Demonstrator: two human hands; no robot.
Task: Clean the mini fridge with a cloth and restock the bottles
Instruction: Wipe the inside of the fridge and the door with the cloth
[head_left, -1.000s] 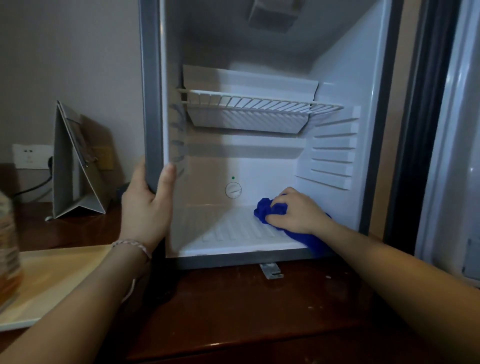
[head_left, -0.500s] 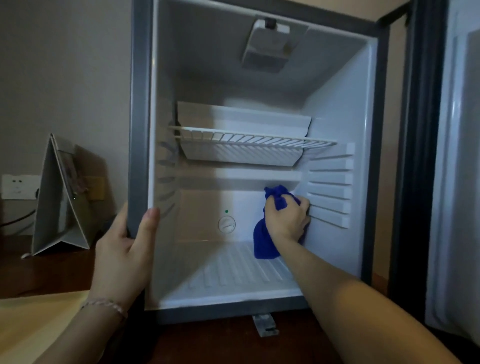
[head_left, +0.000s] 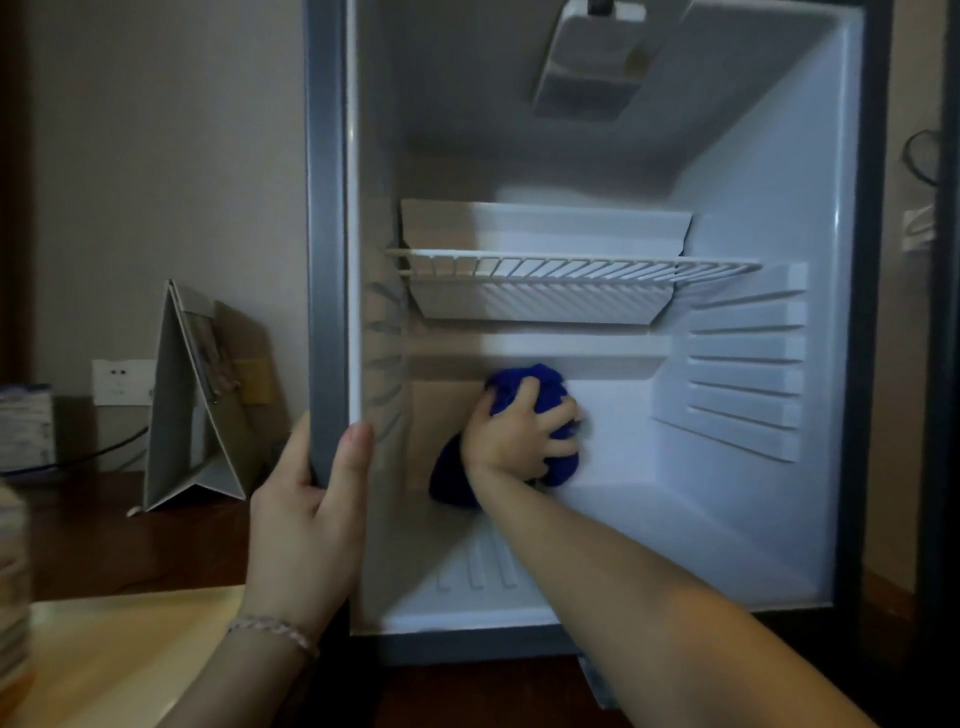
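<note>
Blue cloth (head_left: 540, 387) bunched against the lower back wall of the mini fridge (head_left: 769, 509), under the wire shelf (head_left: 571, 267) – right hand (head_left: 519, 436) curled over it, fingers spread and gripping, pressing it to the wall. Left hand (head_left: 311, 499) wraps the fridge's left front frame, thumb on the inner edge, steadying the box. Step in hand: wiping phase, back wall; restocking not begun by the look of it. Next move likely calls for sweeping the cloth across the remaining wall, side ribs and floor while keeping pressure on, left hand bracing so the fridge doesn't slide on the table (head_left: 156, 525). Containers: fridge interior holds no bottles – wire shelf bare, floor bare apart from cloth and arm. No bottles identifiable in view; blurry items at far left edge, can't tell what. Folded card stand (head_left: 176, 405) on table left of fridge, wall socket (head_left: 122, 382) behind it
</note>
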